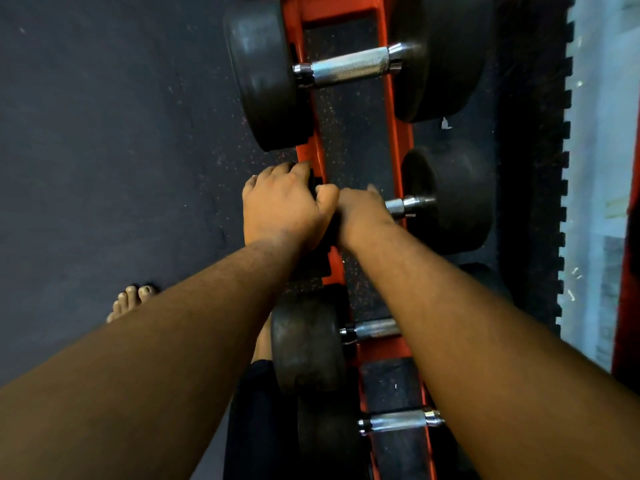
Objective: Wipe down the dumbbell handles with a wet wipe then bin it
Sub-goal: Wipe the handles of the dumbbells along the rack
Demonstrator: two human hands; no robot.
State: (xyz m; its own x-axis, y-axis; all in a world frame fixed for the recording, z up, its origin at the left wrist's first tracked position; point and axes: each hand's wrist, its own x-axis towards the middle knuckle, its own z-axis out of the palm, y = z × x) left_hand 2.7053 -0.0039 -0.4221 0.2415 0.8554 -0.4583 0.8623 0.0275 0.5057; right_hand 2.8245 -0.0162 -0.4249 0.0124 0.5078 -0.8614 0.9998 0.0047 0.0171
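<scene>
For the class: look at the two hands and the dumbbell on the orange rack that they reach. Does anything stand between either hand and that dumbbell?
Nothing visible does. The left hand already grips the near black weight of the middle dumbbell, and the right hand lies over its handle, hiding most of it. No wet wipe shows; it may be under the right hand.

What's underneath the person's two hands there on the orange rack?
A dumbbell: its black right weight and a bit of chrome handle show. The left hand grips its left weight; the right hand covers the handle. Any wipe is hidden.
</scene>
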